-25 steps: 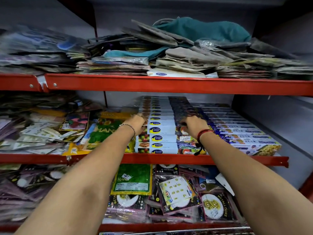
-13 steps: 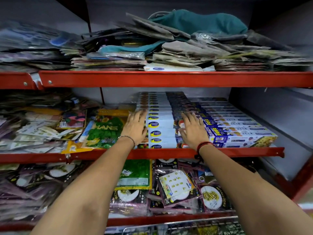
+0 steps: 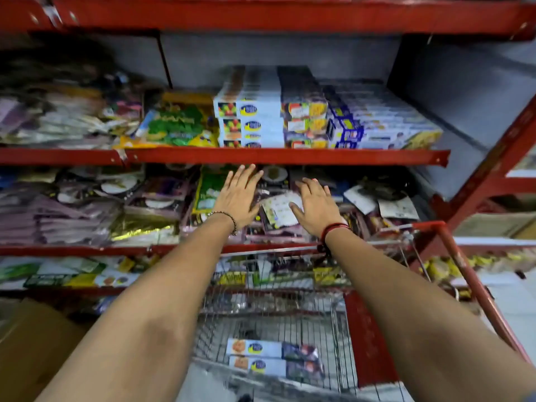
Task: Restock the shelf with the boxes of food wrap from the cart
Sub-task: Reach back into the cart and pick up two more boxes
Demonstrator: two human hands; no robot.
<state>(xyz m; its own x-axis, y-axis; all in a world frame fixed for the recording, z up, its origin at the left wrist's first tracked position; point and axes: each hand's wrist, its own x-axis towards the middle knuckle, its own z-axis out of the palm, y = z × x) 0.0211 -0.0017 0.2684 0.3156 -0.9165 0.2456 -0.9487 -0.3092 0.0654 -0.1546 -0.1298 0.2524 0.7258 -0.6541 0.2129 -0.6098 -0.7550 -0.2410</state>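
Left hand (image 3: 237,198) and right hand (image 3: 316,210), both empty with fingers spread, hover below the shelf's front edge (image 3: 284,156); stacked food wrap boxes (image 3: 252,123) above, two boxes (image 3: 261,356) in the cart (image 3: 452,242) below.

I see the food wrap boxes (image 3: 252,123) stacked on the middle shelf (image 3: 284,156), with a second stack (image 3: 385,126) just to their right and flat packets (image 3: 179,126) to their left. On the shelf below lie more packets (image 3: 145,204). My left hand (image 3: 237,198) and right hand (image 3: 314,208) sit side by side in front of that lower shelf, apart from the boxes above. Nearest me, the cart (image 3: 290,309) stands before the shelves, with two boxes (image 3: 272,358) lying in it.
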